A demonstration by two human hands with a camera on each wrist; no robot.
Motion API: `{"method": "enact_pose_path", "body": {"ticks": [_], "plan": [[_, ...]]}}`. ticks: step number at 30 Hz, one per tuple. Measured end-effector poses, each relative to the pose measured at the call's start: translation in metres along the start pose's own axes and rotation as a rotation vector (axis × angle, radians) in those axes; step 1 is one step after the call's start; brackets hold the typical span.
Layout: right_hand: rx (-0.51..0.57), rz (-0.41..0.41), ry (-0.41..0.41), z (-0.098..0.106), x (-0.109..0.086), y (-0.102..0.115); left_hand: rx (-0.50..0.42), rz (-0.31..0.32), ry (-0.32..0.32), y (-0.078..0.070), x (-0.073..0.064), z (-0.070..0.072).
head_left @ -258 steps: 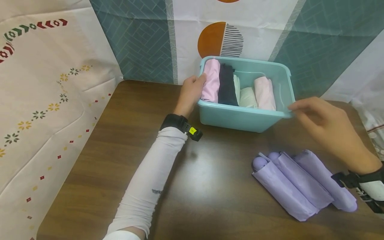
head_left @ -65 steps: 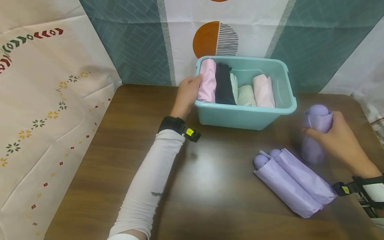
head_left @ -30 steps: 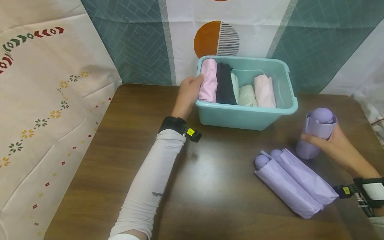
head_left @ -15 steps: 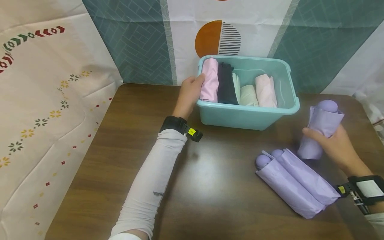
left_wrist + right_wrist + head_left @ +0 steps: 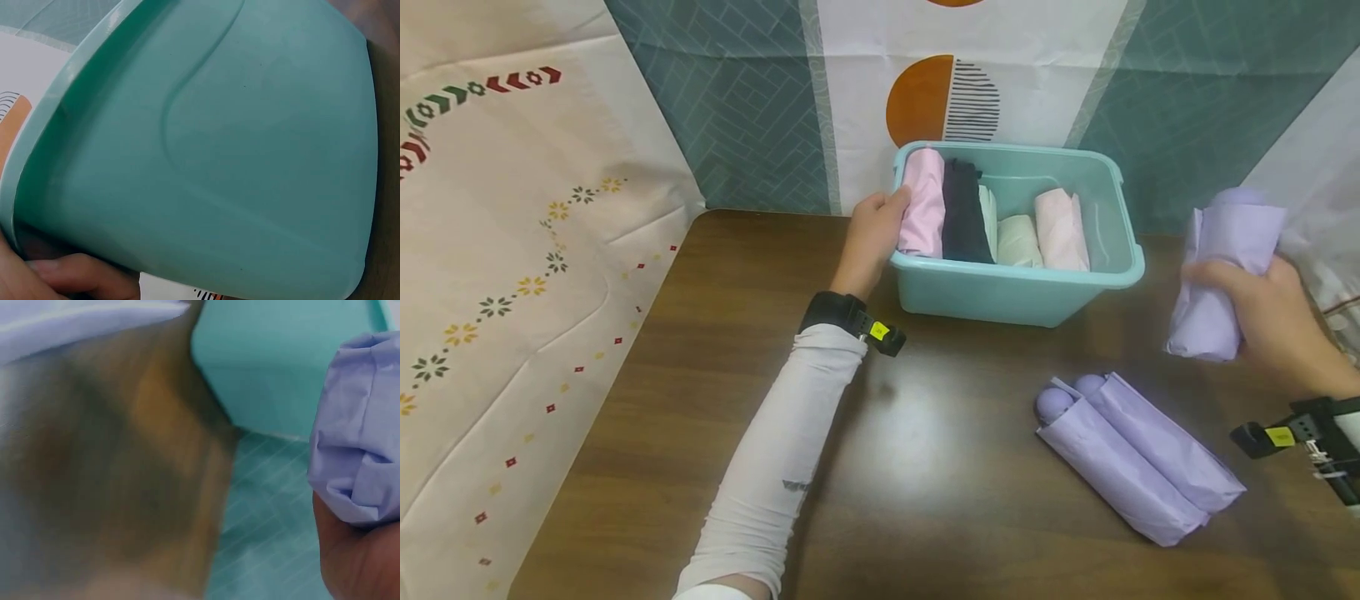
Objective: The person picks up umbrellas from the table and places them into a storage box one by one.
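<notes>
My left hand (image 5: pixel 874 233) grips the left rim of a light teal plastic bin (image 5: pixel 985 296); in the left wrist view its curled fingers (image 5: pixel 94 275) show below the rim. Raised at the right, a lavender folded umbrella (image 5: pixel 1225 275) is held in my right hand (image 5: pixel 1277 317), tilted with its round handle up. The right wrist view shows the umbrella's wrapped end (image 5: pixel 359 437) above the hand. Two more lavender folded umbrellas (image 5: pixel 1138 458) lie side by side on the table, handles toward the bin.
Rolled cloth-like bundles stand in the bin: pink (image 5: pixel 922 204), dark (image 5: pixel 964 212), pale green (image 5: pixel 1018 242) and pale pink (image 5: pixel 1062 229). The brown wooden table (image 5: pixel 700 400) meets a patterned cloth backdrop (image 5: pixel 745 108) behind the bin. Patterned white cloth (image 5: pixel 512 250) hangs at the left.
One of three lavender umbrellas on the table was taken up by my right hand, stood upright, then raised up and to the right. My left hand stays on the bin's rim.
</notes>
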State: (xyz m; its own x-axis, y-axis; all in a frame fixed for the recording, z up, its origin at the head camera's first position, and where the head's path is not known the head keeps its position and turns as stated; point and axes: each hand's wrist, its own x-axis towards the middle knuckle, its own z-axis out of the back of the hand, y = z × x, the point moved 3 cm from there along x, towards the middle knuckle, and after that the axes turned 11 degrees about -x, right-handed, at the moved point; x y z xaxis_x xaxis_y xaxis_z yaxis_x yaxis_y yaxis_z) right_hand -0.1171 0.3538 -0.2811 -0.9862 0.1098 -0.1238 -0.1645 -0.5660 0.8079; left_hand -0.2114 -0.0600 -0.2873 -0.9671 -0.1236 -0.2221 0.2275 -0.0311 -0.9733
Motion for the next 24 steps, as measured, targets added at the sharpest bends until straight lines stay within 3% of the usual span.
{"method": "enact_pose_path", "body": {"ticks": [4, 9, 12, 16, 19, 24], "plan": [[-0.015, 0.006, 0.021, -0.002, 0.004, 0.019, 0.001, -0.005, 0.004, 0.001, 0.000, 0.000], [-0.113, -0.011, 0.049, -0.003, 0.010, 0.042, -0.008, 0.002, 0.004, 0.001, 0.001, 0.000], [-0.067, -0.024, 0.085, -0.002, 0.018, 0.055, -0.013, 0.001, 0.003, 0.001, 0.002, -0.001], [0.131, -0.047, 0.154, -0.005, 0.029, 0.071, -0.011, 0.001, 0.002, 0.002, 0.002, -0.001], [0.146, -0.069, 0.198, -0.007, 0.034, 0.083, -0.010, 0.002, 0.004, 0.002, 0.002, -0.001], [0.060, -0.103, 0.296, -0.014, 0.040, 0.101, -0.016, 0.001, 0.012, 0.001, 0.001, 0.000]]}}
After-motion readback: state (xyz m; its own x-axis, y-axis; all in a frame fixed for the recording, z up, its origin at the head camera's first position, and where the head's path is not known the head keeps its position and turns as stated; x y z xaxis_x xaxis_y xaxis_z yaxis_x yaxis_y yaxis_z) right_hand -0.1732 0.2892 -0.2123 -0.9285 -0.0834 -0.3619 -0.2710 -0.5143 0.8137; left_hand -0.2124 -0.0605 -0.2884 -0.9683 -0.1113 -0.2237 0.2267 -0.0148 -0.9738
